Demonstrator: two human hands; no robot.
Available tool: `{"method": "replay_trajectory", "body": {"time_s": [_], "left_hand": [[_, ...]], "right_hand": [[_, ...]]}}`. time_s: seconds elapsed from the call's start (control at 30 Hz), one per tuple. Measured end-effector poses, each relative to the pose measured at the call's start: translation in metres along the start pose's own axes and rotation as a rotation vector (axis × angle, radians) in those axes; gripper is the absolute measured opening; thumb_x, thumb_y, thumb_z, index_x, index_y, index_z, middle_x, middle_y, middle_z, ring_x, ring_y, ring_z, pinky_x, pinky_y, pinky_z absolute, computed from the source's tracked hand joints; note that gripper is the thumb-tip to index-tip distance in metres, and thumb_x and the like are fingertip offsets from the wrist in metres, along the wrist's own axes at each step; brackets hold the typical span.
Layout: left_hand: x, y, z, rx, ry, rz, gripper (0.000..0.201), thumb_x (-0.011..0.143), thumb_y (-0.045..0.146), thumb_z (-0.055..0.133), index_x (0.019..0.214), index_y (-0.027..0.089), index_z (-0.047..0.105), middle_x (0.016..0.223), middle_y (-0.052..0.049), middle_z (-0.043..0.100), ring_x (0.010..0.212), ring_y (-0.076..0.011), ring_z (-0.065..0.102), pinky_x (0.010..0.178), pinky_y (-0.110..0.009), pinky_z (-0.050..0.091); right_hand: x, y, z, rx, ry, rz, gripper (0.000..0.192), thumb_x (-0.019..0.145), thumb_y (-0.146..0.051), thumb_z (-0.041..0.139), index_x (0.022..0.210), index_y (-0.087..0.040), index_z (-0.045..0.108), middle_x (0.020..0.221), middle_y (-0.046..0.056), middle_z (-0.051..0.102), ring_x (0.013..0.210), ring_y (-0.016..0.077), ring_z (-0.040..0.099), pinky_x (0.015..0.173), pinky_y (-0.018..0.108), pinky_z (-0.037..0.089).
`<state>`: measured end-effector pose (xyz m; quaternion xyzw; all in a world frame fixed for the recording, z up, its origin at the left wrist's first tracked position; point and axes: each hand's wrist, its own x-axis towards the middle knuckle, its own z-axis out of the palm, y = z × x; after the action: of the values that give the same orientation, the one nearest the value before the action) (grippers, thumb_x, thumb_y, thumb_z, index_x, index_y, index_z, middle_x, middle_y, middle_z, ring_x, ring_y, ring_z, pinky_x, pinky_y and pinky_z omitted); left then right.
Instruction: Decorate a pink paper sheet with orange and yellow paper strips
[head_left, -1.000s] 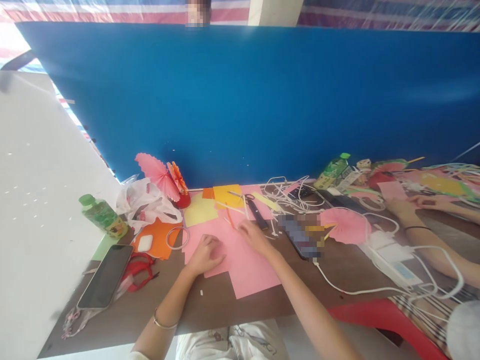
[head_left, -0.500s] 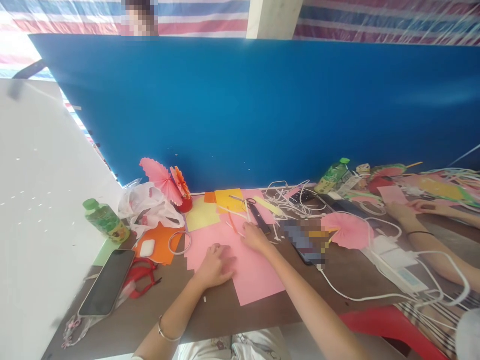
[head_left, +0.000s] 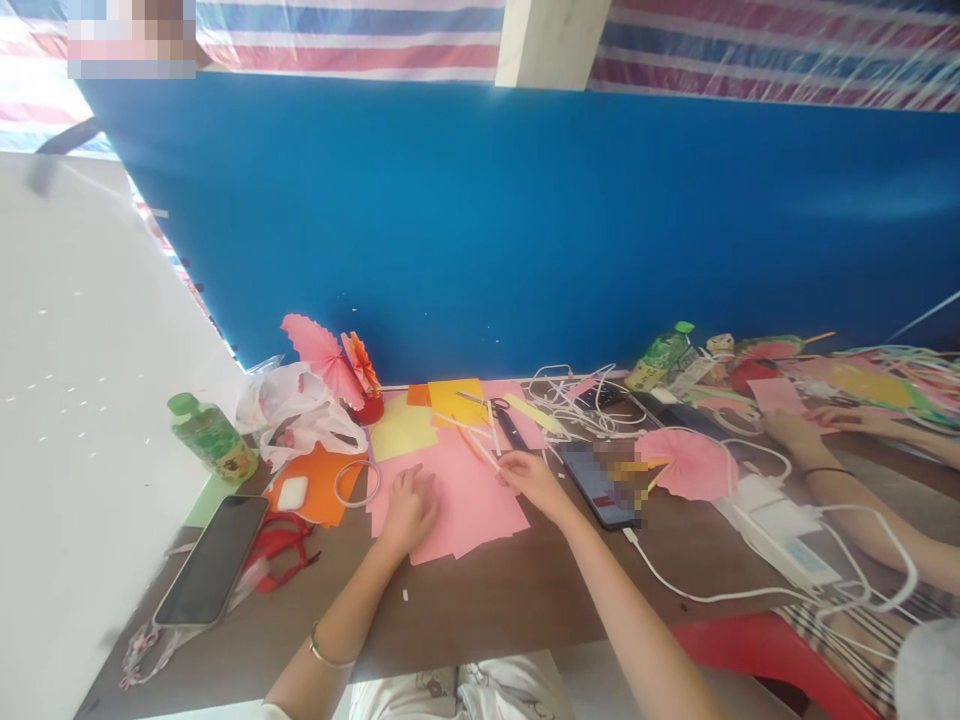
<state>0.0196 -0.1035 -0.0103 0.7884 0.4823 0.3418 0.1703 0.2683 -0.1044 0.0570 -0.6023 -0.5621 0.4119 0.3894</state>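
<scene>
- Here, left hand point(head_left: 409, 510) lies flat, fingers loose, pressing on the pink paper point(head_left: 465, 495); grasps nothing.
- Right hand point(head_left: 529, 475) pinches the far right edge of the pink paper, near a thin white strip point(head_left: 484, 450); whether the strip is in the grip, cannot tell.
- Pink paper lies on the brown counter point(head_left: 487, 600), mid-front, between both hands, overlapping the yellow paper point(head_left: 401, 428).
- Scissors point(head_left: 508, 425) just beyond right hand.
- Dark phone point(head_left: 212, 560) and red scissors point(head_left: 281, 545) left; green bottle point(head_left: 212, 438) behind them.
- White ring point(head_left: 356, 483) beside orange paper point(head_left: 319, 480).
- Pink paper fan point(head_left: 694, 462) and white cables point(head_left: 750, 590) right.
- Another person's arm point(head_left: 847, 490) far right.
</scene>
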Motion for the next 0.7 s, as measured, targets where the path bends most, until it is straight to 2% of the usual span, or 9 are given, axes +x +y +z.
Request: {"method": "replay_trajectory", "body": {"time_s": [0.07,0.1,0.17,0.23,0.3,0.47,0.7], "left_hand": [[0.007,0.009,-0.002,-0.219,0.049,-0.083,0.027,0.083,0.027,0.048,0.106,0.018,0.061,0.113,-0.011,0.055,0.109,-0.0249,0.049,0.092,-0.045,0.041],[0.011,0.016,-0.003,-0.342,0.037,-0.13,0.026,0.085,0.028,0.046,0.102,0.018,0.061,0.107,-0.01,0.059,0.104,-0.0219,0.054,0.089,-0.041,0.045],[0.019,0.033,-0.004,-0.527,-0.073,-0.201,0.026,0.085,0.03,0.044,0.1,0.017,0.062,0.101,-0.008,0.063,0.093,-0.0187,0.06,0.081,-0.035,0.049],[0.026,0.047,-0.004,-0.613,-0.215,-0.191,0.024,0.083,0.03,0.049,0.098,0.017,0.062,0.099,-0.007,0.066,0.088,-0.0176,0.061,0.078,-0.032,0.05],[0.031,0.056,0.0,-0.697,-0.274,-0.173,0.022,0.08,0.03,0.054,0.094,0.016,0.063,0.095,-0.007,0.067,0.084,-0.0174,0.062,0.076,-0.031,0.05],[0.041,0.045,0.013,-0.908,-0.244,-0.272,0.019,0.072,0.028,0.062,0.083,0.013,0.065,0.086,-0.008,0.069,0.08,-0.0184,0.064,0.077,-0.032,0.049],[0.039,0.032,0.02,-0.932,-0.182,-0.339,0.012,0.071,0.024,0.058,0.074,0.013,0.064,0.073,-0.005,0.067,0.069,-0.0153,0.062,0.069,-0.03,0.05]], "right_hand": [[-0.009,-0.003,0.011,0.149,0.006,0.011,0.025,0.069,-0.034,0.062,0.084,-0.015,0.059,0.072,0.005,0.066,0.069,0.018,0.064,0.061,0.029,0.048],[-0.012,-0.003,0.018,0.218,0.011,0.015,0.029,0.067,-0.036,0.065,0.085,-0.015,0.059,0.073,0.006,0.066,0.069,0.0187,0.065,0.062,0.03,0.049],[-0.015,-0.002,0.034,0.348,0.031,0.017,0.036,0.065,-0.041,0.068,0.088,-0.015,0.06,0.075,0.006,0.066,0.071,0.0194,0.066,0.065,0.032,0.05],[-0.014,0.0,0.05,0.457,0.064,0.009,0.041,0.065,-0.044,0.069,0.093,-0.015,0.06,0.078,0.006,0.066,0.074,0.0197,0.066,0.071,0.035,0.051],[-0.011,0.002,0.063,0.535,0.11,-0.006,0.042,0.065,-0.045,0.069,0.094,-0.016,0.059,0.083,0.008,0.066,0.08,0.0206,0.065,0.076,0.037,0.051],[0.003,0.008,0.08,0.593,0.219,-0.048,0.041,0.068,-0.048,0.065,0.095,-0.019,0.056,0.09,0.009,0.065,0.087,0.0229,0.065,0.078,0.039,0.051],[0.02,0.021,0.086,0.428,0.275,-0.142,0.031,0.072,-0.042,0.061,0.09,-0.017,0.056,0.084,0.008,0.064,0.081,0.0206,0.064,0.077,0.037,0.051]]}}
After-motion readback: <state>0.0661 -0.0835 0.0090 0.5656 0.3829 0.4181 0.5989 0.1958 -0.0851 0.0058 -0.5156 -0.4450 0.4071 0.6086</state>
